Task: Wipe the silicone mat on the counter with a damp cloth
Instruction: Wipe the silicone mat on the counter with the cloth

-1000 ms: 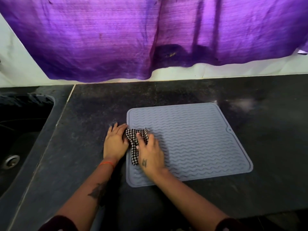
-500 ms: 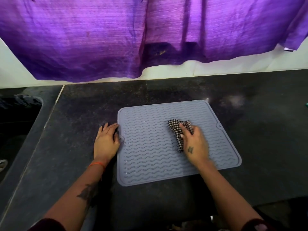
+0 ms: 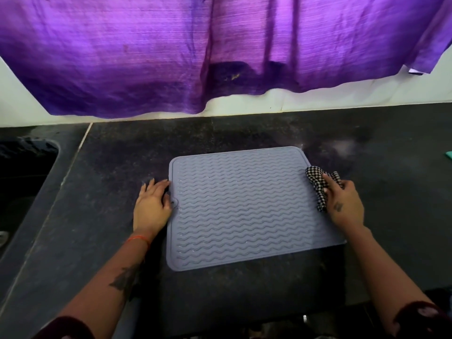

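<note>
Silicone mat (image 3: 244, 206): grey-blue, thin and flexible, roughly rectangular with rounded corners and a raised rim; face covered in parallel wavy ridges running from the left hand toward the right hand. Lies flat on the surface (image 3: 244, 289), between the two hands. Long axis cannot be told with certainty from the wide-angle view; edges slightly skewed to the surface's back edge, far right corner turned away from the person. Small round tab on the edge just beside the left thumb.

Left hand (image 3: 151, 206): palm down, fingers straight and together, flat on the surface, thumb side touching the mat's near edge. Orange thread band at the wrist; dark tattoo on the forearm.

Right hand (image 3: 342, 204): fingers curled over the cloth (image 3: 320, 189), pressing it at the mat's edge opposite the left hand. Small tattoo on the back of the hand.

Cloth: small black-and-white check weave, soft and bunched into folds, partly under the right fingers, spreading forward and toward the left hand from them, one strip trailing back along the thumb side. Dampness cannot be told.

Surface: dark speckled stone, matt, with a pale dusty patch beyond the right hand.

Purple fabric (image 3: 171, 57): slubbed, faintly glossy weave, hanging in folds against the white wall beyond both hands. Dark sink (image 3: 27, 179) recessed outward of the left hand.
</note>
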The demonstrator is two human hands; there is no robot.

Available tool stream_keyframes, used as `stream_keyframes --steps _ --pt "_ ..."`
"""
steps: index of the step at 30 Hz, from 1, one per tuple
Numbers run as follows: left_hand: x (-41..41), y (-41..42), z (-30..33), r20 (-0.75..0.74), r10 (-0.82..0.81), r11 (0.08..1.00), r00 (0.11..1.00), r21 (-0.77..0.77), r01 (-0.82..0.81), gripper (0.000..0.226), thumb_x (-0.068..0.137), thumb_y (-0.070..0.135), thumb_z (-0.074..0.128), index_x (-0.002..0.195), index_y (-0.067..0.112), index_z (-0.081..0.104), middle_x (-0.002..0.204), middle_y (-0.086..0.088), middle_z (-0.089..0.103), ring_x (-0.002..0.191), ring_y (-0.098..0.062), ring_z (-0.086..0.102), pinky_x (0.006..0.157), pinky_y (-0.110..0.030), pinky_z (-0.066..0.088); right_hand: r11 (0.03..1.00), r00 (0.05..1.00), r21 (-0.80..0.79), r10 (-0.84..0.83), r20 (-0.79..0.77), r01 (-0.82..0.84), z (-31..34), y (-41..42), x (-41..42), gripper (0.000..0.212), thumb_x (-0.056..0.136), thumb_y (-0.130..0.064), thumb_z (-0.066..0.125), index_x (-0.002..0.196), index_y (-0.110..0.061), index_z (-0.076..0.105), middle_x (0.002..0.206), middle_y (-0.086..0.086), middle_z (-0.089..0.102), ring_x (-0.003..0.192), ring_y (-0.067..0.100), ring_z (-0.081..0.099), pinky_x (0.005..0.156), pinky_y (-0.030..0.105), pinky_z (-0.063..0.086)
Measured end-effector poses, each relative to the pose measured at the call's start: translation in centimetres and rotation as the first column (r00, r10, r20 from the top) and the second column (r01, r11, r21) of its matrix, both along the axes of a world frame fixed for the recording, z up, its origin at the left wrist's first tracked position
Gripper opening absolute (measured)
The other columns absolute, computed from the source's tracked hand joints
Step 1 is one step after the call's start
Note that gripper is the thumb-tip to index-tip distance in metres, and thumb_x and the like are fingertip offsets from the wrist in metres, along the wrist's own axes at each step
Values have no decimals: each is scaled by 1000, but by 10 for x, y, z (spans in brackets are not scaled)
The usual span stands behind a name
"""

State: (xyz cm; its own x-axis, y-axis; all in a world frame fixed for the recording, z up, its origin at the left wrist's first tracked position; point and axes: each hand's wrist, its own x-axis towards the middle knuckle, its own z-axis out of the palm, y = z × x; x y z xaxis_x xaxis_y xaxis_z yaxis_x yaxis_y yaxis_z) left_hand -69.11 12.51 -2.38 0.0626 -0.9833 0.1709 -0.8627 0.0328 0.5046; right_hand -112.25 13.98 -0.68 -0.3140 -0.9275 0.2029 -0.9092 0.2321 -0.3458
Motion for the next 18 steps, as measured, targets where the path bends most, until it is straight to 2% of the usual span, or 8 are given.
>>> stream_keyframes --steps 2,5,8,10,12,14,16,18 --pt "0 1 1 -4 -3 1000 1000 1 3 53 80 22 35 127 7 55 134 -17 53 135 -34 34 117 -38 14 996 999 -78 -32 17 33 8 2 15 37 92 -16 49 128 -13 55 117 27 46 94 46 53 80 52 49" --pt "0 1 2 -17 -6 1000 1000 12 6 52 81 21 36 127 7 55 134 -17 52 136 -34 33 118 -37 13 973 990 -230 8 138 24 24 17 74 37 95 -25 45 127 -12 56 117 25 46 91 41 55 82 44 49" --pt "0 1 3 -29 -7 1000 1000 11 7 41 88 11 43 128 7 54 136 -17 50 137 -33 31 118 -39 13 960 927 -238 217 305 -146 26 44 163 36 96 -26 46 130 -18 54 119 18 46 95 23 52 88 31 43" --pt "-1 2 4 -38 -15 1000 999 5 15 40 90 6 47 129 7 52 138 -16 48 138 -32 29 118 -39 12 927 866 -233 361 347 -293 17 65 224 37 96 -33 41 129 -22 55 116 12 48 90 16 52 85 25 43" --pt "0 2 3 -47 -26 1000 999 14 27 41 90 13 42 130 7 52 139 -16 48 138 -31 29 118 -39 12 872 813 -187 489 316 -451 5 86 274 43 90 -33 37 128 -24 55 112 10 53 87 22 59 78 28 51" --pt "2 2 2 -44 -33 999 998 25 34 50 84 21 36 128 6 53 137 -16 49 137 -32 31 118 -38 12 822 794 -68 565 225 -565 -5 99 299 48 81 -29 37 126 -25 51 107 8 55 81 25 62 63 31 54" --pt "4 0 1 -34 -41 999 999 22 42 52 81 21 36 127 5 54 136 -16 51 136 -33 33 118 -38 13 808 805 -13 588 76 -589 -6 99 302 50 74 -29 38 123 -27 52 103 5 55 78 22 62 53 27 51" --pt "4 -1 -1 -32 -44 999 999 17 44 45 85 16 42 127 4 54 135 -17 51 136 -33 34 117 -38 13 811 811 -30 584 -29 -585 -9 94 292 49 74 -29 42 122 -28 54 101 4 55 79 21 62 52 26 51"
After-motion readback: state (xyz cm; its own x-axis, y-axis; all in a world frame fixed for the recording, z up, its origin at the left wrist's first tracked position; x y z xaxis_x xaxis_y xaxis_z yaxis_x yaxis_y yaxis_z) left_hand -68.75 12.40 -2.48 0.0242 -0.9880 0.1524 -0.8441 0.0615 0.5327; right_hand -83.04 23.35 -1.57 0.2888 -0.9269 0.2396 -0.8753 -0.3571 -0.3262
